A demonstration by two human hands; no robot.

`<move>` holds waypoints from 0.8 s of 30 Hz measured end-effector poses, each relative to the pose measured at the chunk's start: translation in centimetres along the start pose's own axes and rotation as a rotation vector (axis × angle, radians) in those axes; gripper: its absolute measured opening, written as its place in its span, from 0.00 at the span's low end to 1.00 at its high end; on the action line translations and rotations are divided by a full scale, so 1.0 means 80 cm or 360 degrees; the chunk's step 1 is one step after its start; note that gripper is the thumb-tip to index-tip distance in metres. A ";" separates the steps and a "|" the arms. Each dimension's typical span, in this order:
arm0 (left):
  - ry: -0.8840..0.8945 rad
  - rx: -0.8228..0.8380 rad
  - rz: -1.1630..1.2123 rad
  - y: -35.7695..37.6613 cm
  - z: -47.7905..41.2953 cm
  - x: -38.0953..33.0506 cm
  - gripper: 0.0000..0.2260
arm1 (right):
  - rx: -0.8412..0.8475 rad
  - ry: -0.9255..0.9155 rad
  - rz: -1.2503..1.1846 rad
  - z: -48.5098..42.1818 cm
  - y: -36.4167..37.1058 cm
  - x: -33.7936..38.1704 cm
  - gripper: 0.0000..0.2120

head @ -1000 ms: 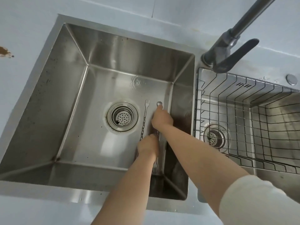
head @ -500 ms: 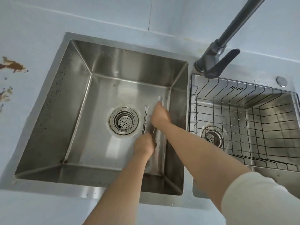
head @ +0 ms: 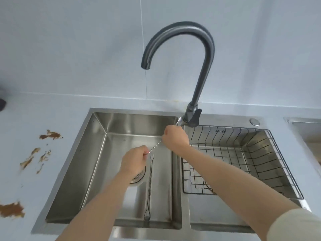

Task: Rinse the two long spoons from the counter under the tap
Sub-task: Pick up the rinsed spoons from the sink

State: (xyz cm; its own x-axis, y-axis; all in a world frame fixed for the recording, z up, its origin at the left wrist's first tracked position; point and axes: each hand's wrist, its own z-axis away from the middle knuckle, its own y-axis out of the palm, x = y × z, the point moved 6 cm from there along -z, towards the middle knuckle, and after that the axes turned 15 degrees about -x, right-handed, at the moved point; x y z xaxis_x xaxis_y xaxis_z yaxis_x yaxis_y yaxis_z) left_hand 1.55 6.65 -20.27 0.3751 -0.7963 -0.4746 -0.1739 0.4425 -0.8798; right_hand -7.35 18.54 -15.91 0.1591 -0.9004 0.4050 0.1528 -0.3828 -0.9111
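Note:
One long twisted spoon point(head: 155, 146) is lifted above the left sink basin point(head: 97, 153). My left hand point(head: 136, 160) pinches its lower end, and my right hand point(head: 176, 137) grips its upper part near the tap base; the spoon's bowl pokes out above my right fist. The second long spoon point(head: 149, 185) lies flat on the basin floor, fork end toward my left hand, bowl end toward me. The dark gooseneck tap point(head: 199, 66) arches over the left basin, and no water runs from its spout.
A black wire basket point(head: 260, 153) fills the right basin. The drain strainer point(head: 138, 176) sits half hidden under my left wrist. Brown stains point(head: 34, 157) mark the counter at left. The tap lever point(head: 195, 117) points down.
Both hands have lifted one long spoon off the basin floor up toward the tap base. The view has tilted up, bringing the whole tap into sight.

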 end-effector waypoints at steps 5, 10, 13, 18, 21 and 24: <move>0.0303 0.0001 -0.0095 -0.023 -0.012 -0.072 0.09 | -0.0115 -0.0149 0.0241 0.013 -0.052 -0.048 0.14; 0.0595 0.0141 -0.0140 0.007 -0.016 -0.163 0.09 | -0.0201 -0.0145 0.0492 0.023 -0.093 -0.130 0.14; 0.0690 0.0245 -0.0162 0.046 -0.013 -0.207 0.08 | -0.0205 -0.0107 0.0571 0.027 -0.104 -0.188 0.14; 0.0803 0.0369 -0.0198 0.118 0.012 -0.260 0.10 | -0.0073 -0.0055 0.0612 0.036 -0.102 -0.279 0.13; 0.0838 0.0480 -0.0308 0.165 0.031 -0.272 0.11 | 0.0087 -0.0008 0.0655 0.042 -0.080 -0.320 0.14; 0.0791 0.0586 -0.0370 0.200 0.047 -0.268 0.11 | 0.0260 0.0003 0.0657 0.049 -0.050 -0.348 0.13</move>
State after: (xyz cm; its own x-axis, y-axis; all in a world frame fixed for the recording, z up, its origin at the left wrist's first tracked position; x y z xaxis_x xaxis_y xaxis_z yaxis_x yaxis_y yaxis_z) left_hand -5.82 32.35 -24.10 -0.1151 -0.9446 -0.3075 0.2169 0.2782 -0.9357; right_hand -8.60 45.96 -23.30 0.2373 -0.9714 0.0093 0.2292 0.0467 -0.9722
